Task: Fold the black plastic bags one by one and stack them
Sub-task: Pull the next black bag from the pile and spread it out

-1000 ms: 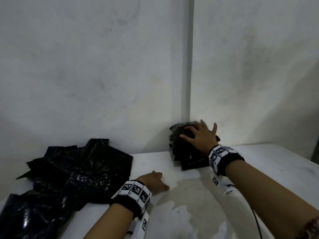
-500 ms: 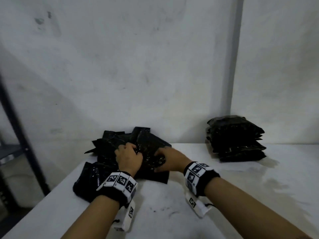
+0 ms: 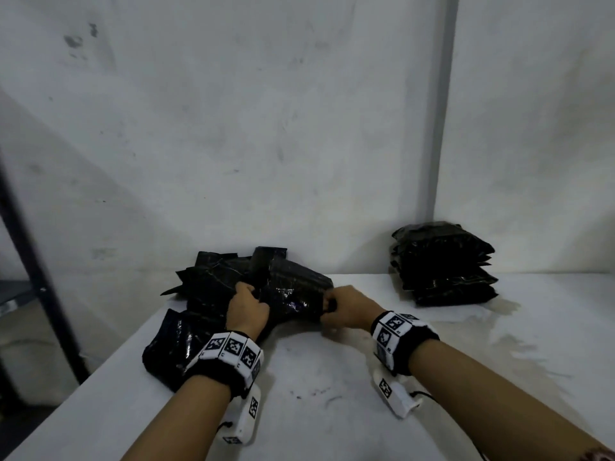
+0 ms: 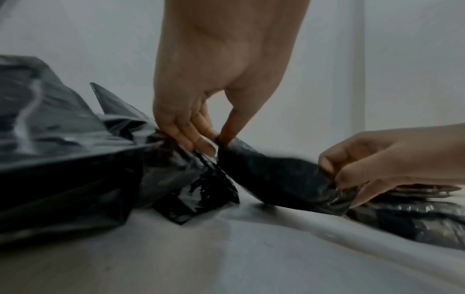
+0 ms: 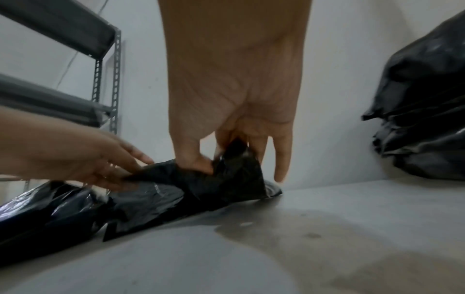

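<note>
One black plastic bag (image 3: 293,299) lies on top of the loose heap of unfolded bags (image 3: 199,307) at the back left of the white table (image 3: 332,410), stretched sideways between both hands, so its long axis runs left to right, parallel to the wall behind. The left hand (image 3: 248,309) pinches its left end between thumb and fingertips, as the left wrist view shows plainly; the right hand (image 3: 347,309) grips the right end, thumb and curled fingers bunching the plastic into a small peak, with the little finger pointing down beside it. No print, brand or lettering can be read on the bags; the only markings in sight are the black-and-white square code tags on the wristbands (image 3: 229,352). Well apart, at the back right near the wall, stands the stack of folded bags (image 3: 444,262), several layers high. The tabletop is scuffed, with darker stains near the front. The walls (image 3: 266,128) are pale and smudged, and a dark metal shelving unit (image 5: 105,83) stands to the left of the table.
</note>
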`<move>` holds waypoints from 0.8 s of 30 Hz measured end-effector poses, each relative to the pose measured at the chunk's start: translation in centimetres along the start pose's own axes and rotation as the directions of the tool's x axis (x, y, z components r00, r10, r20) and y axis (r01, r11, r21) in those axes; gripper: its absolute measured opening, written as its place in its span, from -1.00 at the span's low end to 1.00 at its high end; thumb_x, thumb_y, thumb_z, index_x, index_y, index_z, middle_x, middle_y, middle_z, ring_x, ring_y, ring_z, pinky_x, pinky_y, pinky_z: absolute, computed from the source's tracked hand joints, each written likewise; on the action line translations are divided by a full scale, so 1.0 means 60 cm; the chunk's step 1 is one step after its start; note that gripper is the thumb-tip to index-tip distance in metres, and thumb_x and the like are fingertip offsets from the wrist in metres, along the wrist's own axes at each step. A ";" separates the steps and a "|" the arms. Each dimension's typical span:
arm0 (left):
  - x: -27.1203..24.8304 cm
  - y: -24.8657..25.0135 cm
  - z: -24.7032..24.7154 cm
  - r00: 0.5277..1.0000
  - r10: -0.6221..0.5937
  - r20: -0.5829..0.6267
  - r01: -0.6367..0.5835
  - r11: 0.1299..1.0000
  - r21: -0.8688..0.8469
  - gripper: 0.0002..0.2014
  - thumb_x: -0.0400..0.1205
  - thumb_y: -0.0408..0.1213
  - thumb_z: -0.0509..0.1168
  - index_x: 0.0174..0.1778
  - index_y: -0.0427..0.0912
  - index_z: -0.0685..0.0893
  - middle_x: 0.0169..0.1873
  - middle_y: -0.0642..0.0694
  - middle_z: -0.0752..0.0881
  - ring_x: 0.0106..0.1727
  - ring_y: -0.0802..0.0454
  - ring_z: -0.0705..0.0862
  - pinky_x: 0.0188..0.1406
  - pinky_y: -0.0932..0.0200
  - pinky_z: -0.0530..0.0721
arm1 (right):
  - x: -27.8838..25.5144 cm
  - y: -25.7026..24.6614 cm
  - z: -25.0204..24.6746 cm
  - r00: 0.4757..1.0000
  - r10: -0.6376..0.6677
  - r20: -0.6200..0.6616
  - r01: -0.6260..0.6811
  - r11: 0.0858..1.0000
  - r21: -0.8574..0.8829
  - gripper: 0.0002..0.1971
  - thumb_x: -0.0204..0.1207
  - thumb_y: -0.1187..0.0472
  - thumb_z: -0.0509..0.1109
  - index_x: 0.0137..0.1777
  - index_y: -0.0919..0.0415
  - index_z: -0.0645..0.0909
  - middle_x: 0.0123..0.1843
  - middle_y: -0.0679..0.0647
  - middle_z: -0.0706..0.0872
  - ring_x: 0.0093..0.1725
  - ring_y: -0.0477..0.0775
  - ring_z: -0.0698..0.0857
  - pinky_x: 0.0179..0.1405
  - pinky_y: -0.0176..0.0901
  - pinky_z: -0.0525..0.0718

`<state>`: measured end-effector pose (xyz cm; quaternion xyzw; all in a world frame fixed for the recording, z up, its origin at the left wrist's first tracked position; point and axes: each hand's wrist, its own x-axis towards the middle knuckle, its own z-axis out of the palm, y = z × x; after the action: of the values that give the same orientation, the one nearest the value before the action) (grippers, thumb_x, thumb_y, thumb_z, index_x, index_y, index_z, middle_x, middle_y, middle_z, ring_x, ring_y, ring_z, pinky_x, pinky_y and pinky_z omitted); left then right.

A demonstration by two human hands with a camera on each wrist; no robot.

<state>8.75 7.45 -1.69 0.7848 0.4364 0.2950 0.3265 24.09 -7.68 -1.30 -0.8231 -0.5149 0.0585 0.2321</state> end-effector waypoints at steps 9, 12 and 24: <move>-0.027 0.126 -0.008 0.989 0.143 0.046 -0.073 0.726 -0.683 -0.85 0.61 -0.44 0.33 -0.18 -0.15 0.77 -0.11 -0.20 0.79 0.02 -0.14 0.75 0.24 -0.02 0.67 | -0.047 0.042 -0.132 0.862 0.067 -0.502 0.133 0.926 0.353 -0.86 0.62 0.19 0.40 -0.06 0.29 0.67 -0.22 0.08 0.70 -0.25 -0.07 0.63 -0.30 -0.38 0.53; -0.058 0.175 -0.024 0.967 0.227 0.116 -0.064 0.658 -0.750 -0.83 0.57 -0.17 0.44 -0.20 -0.22 0.76 -0.25 -0.15 0.78 -0.16 0.00 0.75 0.04 0.16 0.68 | -0.076 0.053 -0.179 0.789 0.139 -0.598 0.189 0.872 0.452 -0.80 0.59 0.13 0.44 -0.06 0.30 0.71 -0.11 0.08 0.77 -0.09 -0.03 0.72 -0.04 -0.31 0.64; -0.171 0.246 0.002 0.892 0.324 0.315 0.039 0.639 -0.769 -0.91 0.54 -0.29 0.46 -0.22 -0.20 0.71 -0.31 -0.08 0.73 -0.40 0.05 0.68 -0.40 0.24 0.67 | -0.236 0.102 -0.272 0.794 0.273 -0.543 0.129 0.798 0.589 -0.81 0.45 0.04 0.56 -0.14 0.17 0.83 -0.13 -0.04 0.84 -0.07 -0.11 0.78 -0.01 -0.31 0.68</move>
<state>11.54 -7.55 7.76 0.6529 0.1255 0.2968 0.6855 28.04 -27.53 8.41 -0.7012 -0.3344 -0.0380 0.6285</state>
